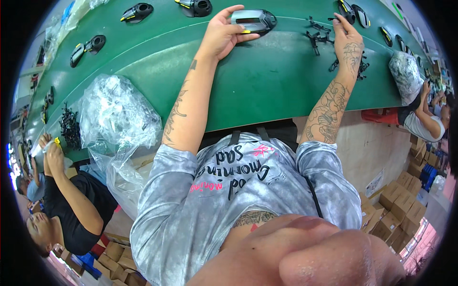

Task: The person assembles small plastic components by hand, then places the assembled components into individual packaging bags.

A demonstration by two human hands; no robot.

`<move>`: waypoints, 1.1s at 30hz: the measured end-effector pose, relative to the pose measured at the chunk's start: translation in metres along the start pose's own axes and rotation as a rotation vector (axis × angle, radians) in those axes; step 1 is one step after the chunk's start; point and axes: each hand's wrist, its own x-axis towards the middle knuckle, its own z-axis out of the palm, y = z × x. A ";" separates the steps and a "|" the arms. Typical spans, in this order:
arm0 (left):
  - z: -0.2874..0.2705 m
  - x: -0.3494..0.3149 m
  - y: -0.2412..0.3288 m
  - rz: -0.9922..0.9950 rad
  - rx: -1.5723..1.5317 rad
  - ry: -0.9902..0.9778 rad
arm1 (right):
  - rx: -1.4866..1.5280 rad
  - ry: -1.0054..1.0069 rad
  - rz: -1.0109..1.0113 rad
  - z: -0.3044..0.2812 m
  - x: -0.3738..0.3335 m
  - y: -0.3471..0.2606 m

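Note:
My left hand (pixel 222 34) grips a grey and black plastic housing (pixel 250 20) by its left end, thumb and fingers on opposite edges. The housing has a rectangular opening in its face and a small yellow piece on its near edge. To the right, my right hand (pixel 347 40) is closed at the fingertips, and a dark bit of a small black plastic part (pixel 330 19) sticks out beside them. Several black plastic brackets (pixel 318 39) lie scattered on the green belt next to this hand, some partly hidden behind the wrist.
Similar housings stand along the far side of the green belt (pixel 257 81), including a black one (pixel 137 13). A clear plastic bag (pixel 119 112) sits at the left, near a black parts pile (pixel 70 126). Another bag (pixel 404 76) is at the right. Co-workers sit on both sides.

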 end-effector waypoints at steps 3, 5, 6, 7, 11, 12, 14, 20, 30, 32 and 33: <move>0.008 0.003 -0.001 0.017 -0.011 0.022 | 0.290 -0.126 -0.220 0.003 -0.009 -0.048; 0.008 0.006 0.000 -0.011 -0.068 0.036 | 0.289 -0.142 -0.419 0.017 -0.019 -0.085; 0.006 0.006 0.004 0.004 -0.066 0.055 | 0.283 -0.142 -0.599 0.027 -0.023 -0.097; 0.006 0.004 0.006 0.002 -0.127 0.024 | 0.296 -0.155 -0.601 0.043 -0.022 -0.101; 0.008 0.001 0.006 -0.004 -0.162 0.022 | 0.495 -0.237 -0.679 0.104 -0.016 -0.061; 0.001 -0.004 0.007 -0.005 -0.138 0.042 | 0.532 -0.262 -0.659 0.117 -0.024 -0.060; 0.002 -0.002 0.006 0.006 -0.114 0.032 | 0.499 -0.180 -0.678 0.124 -0.027 -0.060; 0.007 0.006 -0.003 0.078 -0.151 0.014 | 0.705 -0.114 -0.444 0.118 -0.034 -0.076; 0.013 0.005 -0.006 0.083 -0.241 0.050 | 0.909 -0.176 -0.326 0.135 -0.033 -0.061; 0.013 0.002 -0.007 0.095 -0.234 0.060 | 0.787 -0.154 -0.368 0.134 -0.038 -0.064; 0.011 0.001 -0.009 0.104 -0.256 0.054 | 0.768 -0.134 -0.375 0.136 -0.041 -0.064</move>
